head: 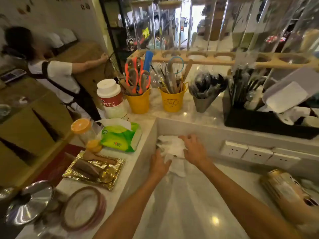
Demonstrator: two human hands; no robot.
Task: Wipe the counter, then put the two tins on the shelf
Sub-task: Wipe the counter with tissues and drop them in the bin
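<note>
Left hand [159, 163]: bare, no glove, ring or watch seen.
Right hand [194, 150]: bare, nothing worn at the wrist.
Forearms: uncovered, no sleeve in view.

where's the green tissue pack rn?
Head view, left of centre: green tissue pack lies on the raised ledge, between the orange-lidded jar and the white cloth.

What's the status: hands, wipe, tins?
Both hands, left and right, pressing white cloth in counter corner. Gold tin waiting, right. Path clear.
</note>
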